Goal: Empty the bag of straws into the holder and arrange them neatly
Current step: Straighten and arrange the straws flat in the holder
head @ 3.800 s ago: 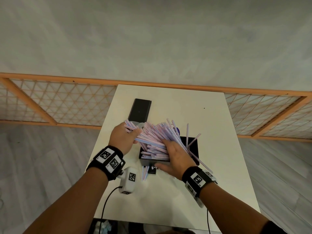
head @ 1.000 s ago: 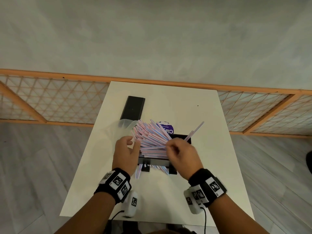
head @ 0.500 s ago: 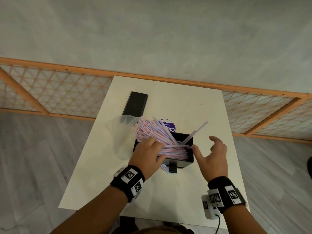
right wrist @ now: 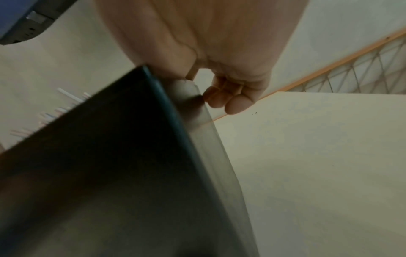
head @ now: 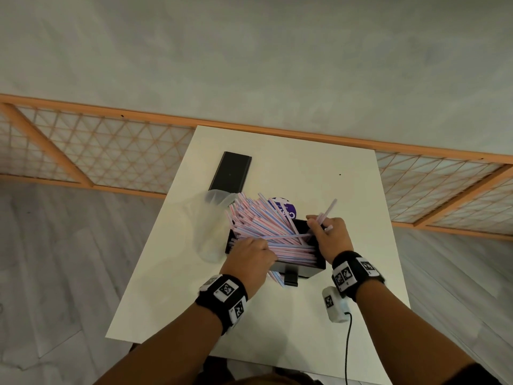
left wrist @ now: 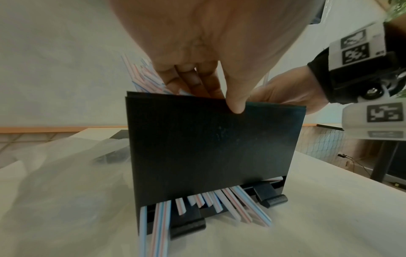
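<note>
We've got our left hand [head: 251, 252] pressed down on the straws [head: 266, 226], fingers on the pile and thumb over the front wall of the holder [left wrist: 211, 146]. Our right hand [head: 331, 234] pinches a couple of thin striped straws at the holder's right side. The matte black box-shaped holder sits mid-desk [head: 319, 173], with the crinkly clear bag [head: 208, 226] just left of it.

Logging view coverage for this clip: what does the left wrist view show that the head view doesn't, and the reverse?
Left wrist only: the holder's front wall, with straw ends poking out beneath it. Head only: the right hand gripping a few straws, the empty bag, a black lid farther back. Both: the left hand at the holder's near rim, the tilted straw pile.
</note>
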Available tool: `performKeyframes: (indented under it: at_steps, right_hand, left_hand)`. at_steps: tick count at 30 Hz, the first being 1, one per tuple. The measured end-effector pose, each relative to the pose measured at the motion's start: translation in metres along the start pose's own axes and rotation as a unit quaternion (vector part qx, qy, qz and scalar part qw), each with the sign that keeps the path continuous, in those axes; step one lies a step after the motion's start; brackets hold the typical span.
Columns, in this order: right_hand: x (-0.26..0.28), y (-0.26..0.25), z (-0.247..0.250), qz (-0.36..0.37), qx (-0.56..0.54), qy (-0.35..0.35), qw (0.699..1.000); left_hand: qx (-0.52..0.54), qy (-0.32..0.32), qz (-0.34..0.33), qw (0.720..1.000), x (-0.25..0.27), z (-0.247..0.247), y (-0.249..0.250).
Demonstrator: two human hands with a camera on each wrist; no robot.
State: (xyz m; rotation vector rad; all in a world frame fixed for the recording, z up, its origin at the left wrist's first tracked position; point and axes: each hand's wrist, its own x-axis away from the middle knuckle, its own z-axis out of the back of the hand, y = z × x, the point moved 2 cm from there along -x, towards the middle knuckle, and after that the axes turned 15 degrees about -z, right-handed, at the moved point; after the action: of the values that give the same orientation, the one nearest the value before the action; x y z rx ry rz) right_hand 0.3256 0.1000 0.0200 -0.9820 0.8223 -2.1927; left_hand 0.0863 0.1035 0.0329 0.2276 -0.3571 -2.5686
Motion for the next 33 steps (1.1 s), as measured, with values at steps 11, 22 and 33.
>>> performKeyframes:
  at_steps: [11, 22, 33]
  right_hand:
    - [0.073, -0.099, 0.028, 0.273, 0.185, -0.043, 0.943]
    - [0.071, -0.084, -0.070, 0.269, 0.387, -0.140, 0.871]
    - [0.073, -0.039, 0.002, 0.193, 0.328, -0.110, 0.918]
  left_hand:
    - [0.002, -0.061, -0.001, 0.998, -0.002, -0.008, 0.002]
    - [-0.018, 0.053, -0.042, 0.998, 0.019, -0.007, 0.014]
    - [-0.008, 0.095, 0.082, 0.992, 0.026, 0.016, -0.015]
